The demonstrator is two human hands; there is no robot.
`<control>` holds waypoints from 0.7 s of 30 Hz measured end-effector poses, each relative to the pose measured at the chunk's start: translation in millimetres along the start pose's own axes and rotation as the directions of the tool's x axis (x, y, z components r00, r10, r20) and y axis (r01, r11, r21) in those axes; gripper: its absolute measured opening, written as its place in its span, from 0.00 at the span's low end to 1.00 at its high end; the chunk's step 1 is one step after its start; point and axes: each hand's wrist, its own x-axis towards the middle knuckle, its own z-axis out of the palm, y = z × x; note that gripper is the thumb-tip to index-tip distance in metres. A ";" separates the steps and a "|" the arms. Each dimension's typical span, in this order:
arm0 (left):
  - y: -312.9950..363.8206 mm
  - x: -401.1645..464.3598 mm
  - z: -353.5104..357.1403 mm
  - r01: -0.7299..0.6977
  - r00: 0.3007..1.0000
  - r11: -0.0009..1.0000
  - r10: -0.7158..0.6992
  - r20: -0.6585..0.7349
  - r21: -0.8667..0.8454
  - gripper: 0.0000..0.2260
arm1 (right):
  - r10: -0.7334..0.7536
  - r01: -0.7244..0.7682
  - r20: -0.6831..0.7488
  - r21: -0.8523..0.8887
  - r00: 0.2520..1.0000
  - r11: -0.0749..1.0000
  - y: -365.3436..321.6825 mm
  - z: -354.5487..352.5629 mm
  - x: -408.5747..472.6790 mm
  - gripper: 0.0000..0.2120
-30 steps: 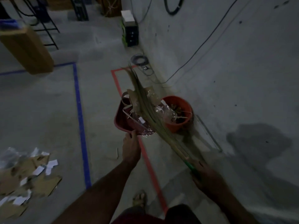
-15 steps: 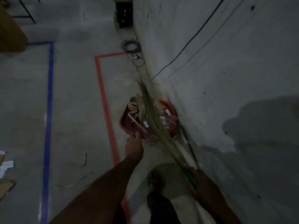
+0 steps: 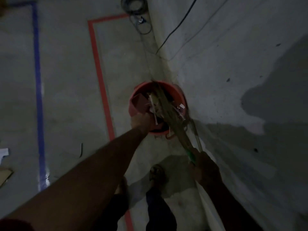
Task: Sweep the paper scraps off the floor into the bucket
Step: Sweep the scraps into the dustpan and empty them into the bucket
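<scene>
1. The broom (image 3: 168, 112) bristles cover much of the bucket (image 3: 176, 94) mouth; its contents read only as pale strips.
2. The left hand (image 3: 140, 121) hides the dustpan (image 3: 139, 104) handle.
3. The right hand (image 3: 204, 167) is very dark; its fingers seem wrapped around the broom's green handle.
4. The cable coil (image 3: 135, 5) and the paper scraps (image 3: 4, 152) are cut off by the far and left edges.

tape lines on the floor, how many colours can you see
2: a blue tape line runs up the floor at the left, and a red tape line outlines a box beside the bucket. More may lie outside the view.
</scene>
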 end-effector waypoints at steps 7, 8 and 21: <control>-17.7 -21.8 -22.8 0.090 0.995 0.989 -0.095 0.034 0.117 0.06 | 0.059 -0.060 -0.037 -0.029 0.998 0.998 0.9 -7.5 -58.3 0.21; -21.2 -28.3 -25.5 0.093 0.994 0.987 -0.099 0.038 0.129 0.06 | 0.086 -0.088 -0.036 -0.056 0.996 0.995 0.2 -10.3 -68.3 0.20; -35.1 -106.2 -25.5 0.130 0.991 0.990 -0.131 0.023 0.048 0.22 | 0.089 -0.106 0.232 0.060 0.969 0.993 -52.8 -19.4 6.7 0.21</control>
